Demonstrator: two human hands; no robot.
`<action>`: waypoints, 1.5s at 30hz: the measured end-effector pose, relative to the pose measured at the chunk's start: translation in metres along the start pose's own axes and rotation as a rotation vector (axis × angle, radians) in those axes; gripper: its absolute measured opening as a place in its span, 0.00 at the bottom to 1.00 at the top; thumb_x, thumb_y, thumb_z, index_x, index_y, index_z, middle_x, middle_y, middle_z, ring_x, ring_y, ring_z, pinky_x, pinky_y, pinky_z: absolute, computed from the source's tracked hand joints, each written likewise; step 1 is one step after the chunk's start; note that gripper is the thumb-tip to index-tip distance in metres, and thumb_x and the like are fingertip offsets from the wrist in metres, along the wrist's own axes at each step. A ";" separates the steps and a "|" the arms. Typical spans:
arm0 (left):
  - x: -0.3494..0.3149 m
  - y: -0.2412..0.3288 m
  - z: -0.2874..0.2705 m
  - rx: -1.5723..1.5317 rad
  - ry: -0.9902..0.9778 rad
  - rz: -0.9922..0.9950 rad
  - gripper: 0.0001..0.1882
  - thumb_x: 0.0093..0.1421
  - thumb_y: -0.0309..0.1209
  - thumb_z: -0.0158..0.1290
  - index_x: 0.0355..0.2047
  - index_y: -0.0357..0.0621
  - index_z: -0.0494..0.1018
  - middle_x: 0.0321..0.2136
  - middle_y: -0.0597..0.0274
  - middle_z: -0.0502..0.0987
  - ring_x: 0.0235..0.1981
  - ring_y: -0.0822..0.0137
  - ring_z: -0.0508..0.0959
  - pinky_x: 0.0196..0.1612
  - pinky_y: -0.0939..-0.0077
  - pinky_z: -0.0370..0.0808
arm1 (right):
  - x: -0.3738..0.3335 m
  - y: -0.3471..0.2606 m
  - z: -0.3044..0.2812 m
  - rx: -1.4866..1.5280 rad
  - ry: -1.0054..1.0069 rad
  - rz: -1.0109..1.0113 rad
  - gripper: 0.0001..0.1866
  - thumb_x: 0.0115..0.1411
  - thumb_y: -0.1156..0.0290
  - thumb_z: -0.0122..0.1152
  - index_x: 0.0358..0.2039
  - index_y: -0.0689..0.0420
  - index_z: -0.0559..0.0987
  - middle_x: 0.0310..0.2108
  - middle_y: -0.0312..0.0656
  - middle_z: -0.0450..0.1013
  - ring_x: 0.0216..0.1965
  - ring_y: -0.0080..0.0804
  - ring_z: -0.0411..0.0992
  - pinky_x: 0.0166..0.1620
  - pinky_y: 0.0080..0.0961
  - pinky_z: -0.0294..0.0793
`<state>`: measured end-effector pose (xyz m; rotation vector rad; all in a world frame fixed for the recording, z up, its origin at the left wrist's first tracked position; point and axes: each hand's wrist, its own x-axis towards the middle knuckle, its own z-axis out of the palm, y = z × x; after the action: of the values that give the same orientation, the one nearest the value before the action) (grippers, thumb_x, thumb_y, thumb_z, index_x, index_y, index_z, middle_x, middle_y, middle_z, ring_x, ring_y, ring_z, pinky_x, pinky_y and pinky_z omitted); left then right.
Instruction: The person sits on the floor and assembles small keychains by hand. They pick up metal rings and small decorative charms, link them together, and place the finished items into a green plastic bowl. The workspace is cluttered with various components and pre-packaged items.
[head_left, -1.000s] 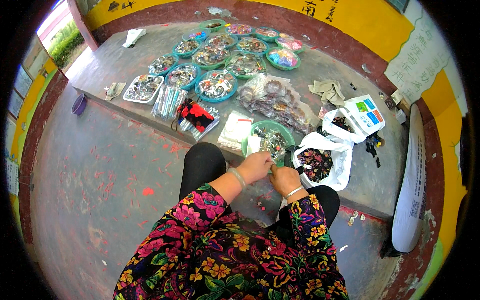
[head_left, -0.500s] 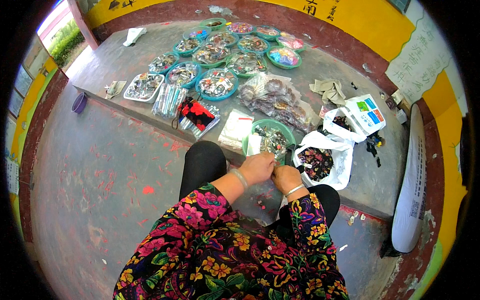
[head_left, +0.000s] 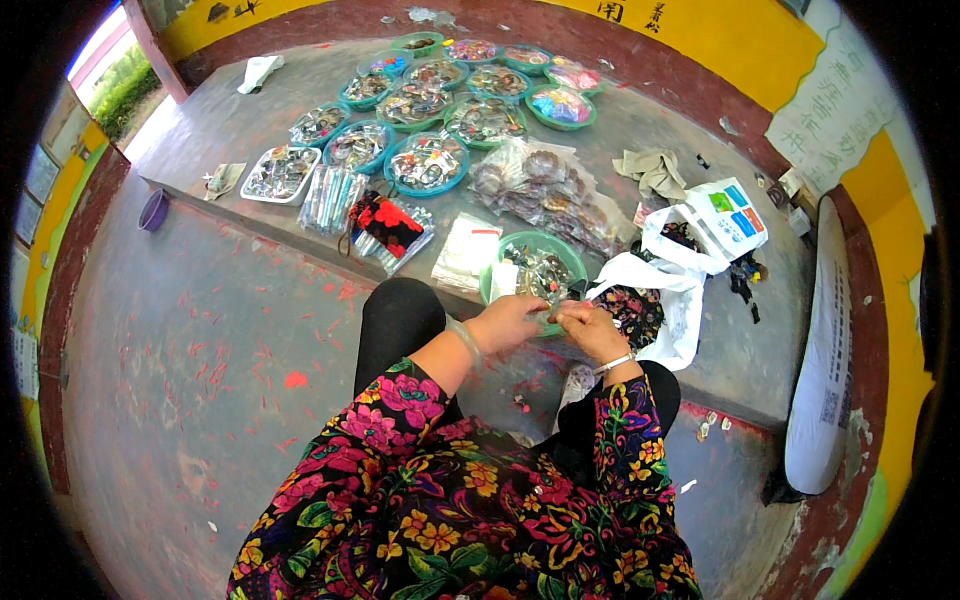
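My left hand (head_left: 506, 323) is closed in a pinch at the near rim of a green basket (head_left: 497, 290). My right hand (head_left: 596, 333) pinches just beside it, the fingertips of both hands nearly meeting. Something small lies between the fingers, too small to make out. Inside the basket are several small clear packets (head_left: 545, 272) with shiny contents and a white card. Right of my right hand, an open white plastic bag (head_left: 683, 318) holds dark flower-patterned cloth pieces (head_left: 636, 313).
Several round baskets (head_left: 428, 165) of packets stand on the raised grey floor beyond, with a white tray (head_left: 250, 185). Closer lie bundled clear packets (head_left: 545, 190), a red-and-black pouch (head_left: 388, 222) and white bags (head_left: 467, 250). Another white bag (head_left: 733, 225) holds black items.
My hands have moved slightly up toward the basket and apart, the right one shifting right. Earlier they were pressed close together. The near edge of the white bag has shifted.
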<state>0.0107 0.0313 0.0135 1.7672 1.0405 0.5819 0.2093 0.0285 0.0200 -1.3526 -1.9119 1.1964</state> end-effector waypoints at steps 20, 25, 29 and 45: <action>0.005 -0.007 0.014 -0.122 -0.066 -0.030 0.11 0.50 0.23 0.52 0.35 0.39 0.71 0.26 0.65 0.75 0.29 0.76 0.72 0.34 0.79 0.70 | -0.005 -0.007 0.002 0.233 -0.161 0.060 0.12 0.55 0.63 0.54 0.32 0.57 0.79 0.34 0.40 0.74 0.52 0.33 0.61 0.47 0.27 0.63; 0.002 0.002 0.012 -0.097 -0.103 -0.060 0.10 0.48 0.23 0.53 0.34 0.38 0.71 0.26 0.65 0.74 0.29 0.77 0.71 0.34 0.80 0.70 | -0.002 -0.001 -0.002 0.369 -0.161 0.190 0.12 0.55 0.64 0.53 0.31 0.58 0.79 0.36 0.38 0.74 0.52 0.32 0.62 0.47 0.26 0.64; 0.003 -0.005 0.015 -0.147 -0.090 -0.033 0.11 0.48 0.22 0.52 0.34 0.37 0.70 0.25 0.64 0.74 0.28 0.77 0.71 0.33 0.79 0.70 | -0.002 0.001 0.001 0.294 -0.123 0.147 0.13 0.55 0.64 0.53 0.31 0.59 0.79 0.36 0.39 0.73 0.48 0.31 0.65 0.44 0.26 0.65; 0.005 -0.005 0.009 -0.084 -0.005 -0.163 0.16 0.51 0.25 0.52 0.42 0.41 0.70 0.30 0.57 0.76 0.31 0.71 0.75 0.35 0.77 0.72 | -0.001 0.001 -0.004 0.294 0.043 0.281 0.11 0.52 0.67 0.56 0.30 0.62 0.78 0.27 0.39 0.73 0.28 0.19 0.68 0.32 0.15 0.68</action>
<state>0.0186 0.0322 0.0051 1.5934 1.1280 0.5116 0.2133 0.0289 0.0215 -1.5008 -1.4779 1.5009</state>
